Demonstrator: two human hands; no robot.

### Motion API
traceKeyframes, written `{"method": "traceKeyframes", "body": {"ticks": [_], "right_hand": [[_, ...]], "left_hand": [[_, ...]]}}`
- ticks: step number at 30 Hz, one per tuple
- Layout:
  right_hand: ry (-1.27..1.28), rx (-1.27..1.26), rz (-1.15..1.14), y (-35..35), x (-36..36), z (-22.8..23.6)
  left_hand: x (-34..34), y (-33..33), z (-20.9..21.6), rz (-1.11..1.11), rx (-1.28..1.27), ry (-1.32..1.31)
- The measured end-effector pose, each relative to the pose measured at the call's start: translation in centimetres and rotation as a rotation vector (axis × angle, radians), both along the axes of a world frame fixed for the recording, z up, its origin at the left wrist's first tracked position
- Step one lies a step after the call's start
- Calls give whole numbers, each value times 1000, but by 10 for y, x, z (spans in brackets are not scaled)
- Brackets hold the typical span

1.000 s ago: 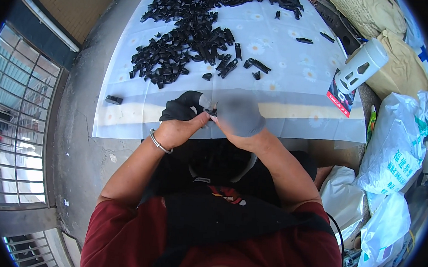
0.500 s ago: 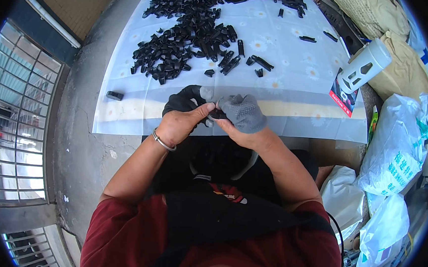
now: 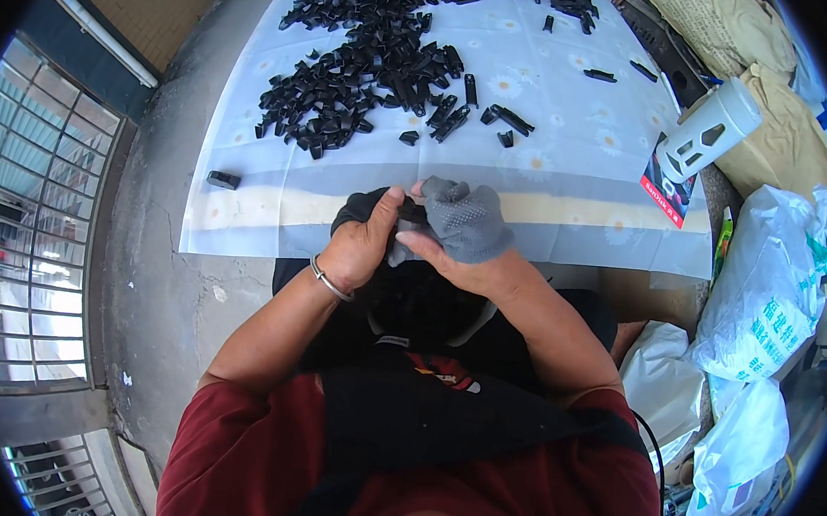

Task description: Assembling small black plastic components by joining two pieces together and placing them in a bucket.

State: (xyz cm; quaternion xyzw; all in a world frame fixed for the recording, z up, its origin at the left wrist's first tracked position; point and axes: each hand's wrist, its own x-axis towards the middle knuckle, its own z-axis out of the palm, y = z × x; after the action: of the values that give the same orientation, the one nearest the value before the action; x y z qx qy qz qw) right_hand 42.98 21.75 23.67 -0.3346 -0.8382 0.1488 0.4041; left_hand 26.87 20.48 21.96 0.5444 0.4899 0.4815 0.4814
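Note:
Both my hands meet over the table's near edge, closed around a small black plastic part point(image 3: 414, 215) that is mostly hidden by the fingers. My left hand point(image 3: 365, 231), in a black glove with a bare thumb, grips it from the left. From the other side my right hand point(image 3: 464, 225), in a grey dotted glove with a bare thumb, holds it too. Beyond the hands, loose black parts point(image 3: 449, 121) lie on the flowered tablecloth point(image 3: 572, 188). One more black piece point(image 3: 223, 180) rests alone at the left.
A large heap of small black plastic parts point(image 3: 333, 99) covers the far and middle left of the table. At the right stands a tilted white cup-like holder point(image 3: 712, 130) on a red and black card point(image 3: 664, 194). White plastic bags point(image 3: 767, 283) crowd the right side.
My left hand has shifted slightly right and turned, its thumb now pointing more upward. The right hand stays close to where it was, and both still hold the black part.

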Motion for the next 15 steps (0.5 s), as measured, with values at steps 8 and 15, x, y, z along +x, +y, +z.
{"method": "traceKeyframes", "body": {"ticks": [8, 15], "right_hand": [[-173, -59, -26, 3, 21, 11], [-370, 98, -42, 4, 12, 7]], "left_hand": [[-12, 9, 29, -118, -40, 241], [-3, 12, 28, -114, 124, 492]]}}
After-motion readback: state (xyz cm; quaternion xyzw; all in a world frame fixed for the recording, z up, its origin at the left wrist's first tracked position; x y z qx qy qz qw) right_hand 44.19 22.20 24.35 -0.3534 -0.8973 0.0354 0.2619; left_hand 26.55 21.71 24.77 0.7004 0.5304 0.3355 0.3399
